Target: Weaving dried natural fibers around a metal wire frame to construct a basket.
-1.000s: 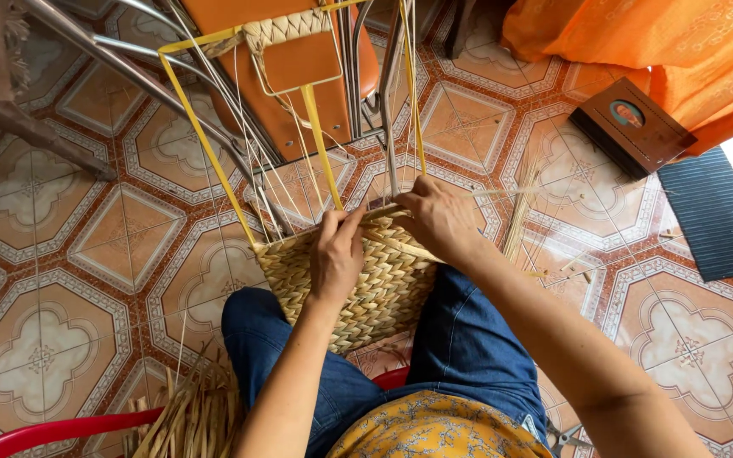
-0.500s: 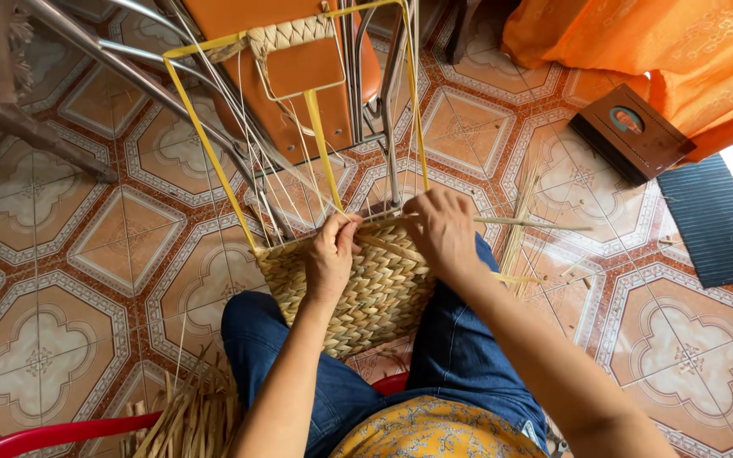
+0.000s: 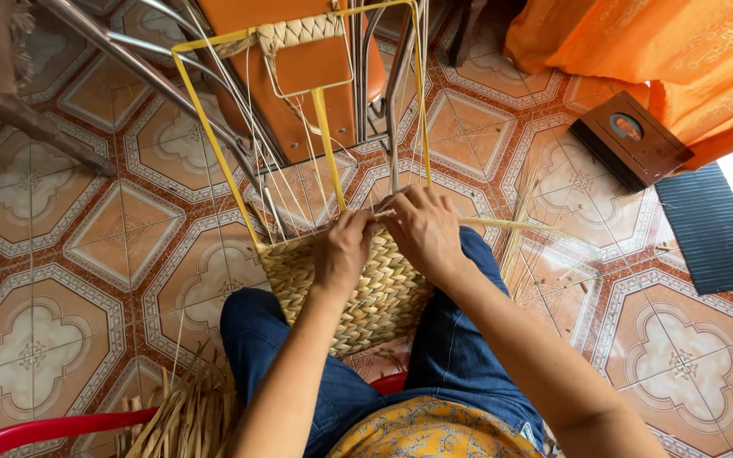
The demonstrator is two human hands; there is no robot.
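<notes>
Resting across the person's knees at the centre of the frame, the half-woven straw panel [image 3: 358, 293] fills the lower part of a yellow wire frame [image 3: 214, 153] that rises toward the top of the picture. Thin pale upright strands [image 3: 252, 144] run from the woven edge up to a plaited band [image 3: 303, 32] at the frame's top bar.

The left hand [image 3: 343, 250] lies on the upper edge of the weave just left of centre, fingers curled down and pressed onto the straw. The right hand [image 3: 424, 231] sits just beside it, touching or nearly touching it, with fingers bent and pinching a long pale straw strand [image 3: 502, 225] that runs out horizontally to the right. Whether the left hand also grips that strand cannot be told.

Below the hands, blue jeans [image 3: 460, 356] cover both legs, and a yellow patterned garment [image 3: 426, 432] shows at the bottom edge. A bundle of loose dry straw [image 3: 184, 420] lies in the lower left, near a red curved rim [image 3: 36, 431].

Behind the frame, in the upper middle, stands an orange chair [image 3: 299, 93] with metal legs [image 3: 154, 80]. Orange cloth [image 3: 663, 59] hangs in the upper right, with a small dark brown box [image 3: 629, 140] under it and a dark ribbed mat [image 3: 710, 229] at the right edge. All stands on a patterned tiled floor [image 3: 69, 254].
</notes>
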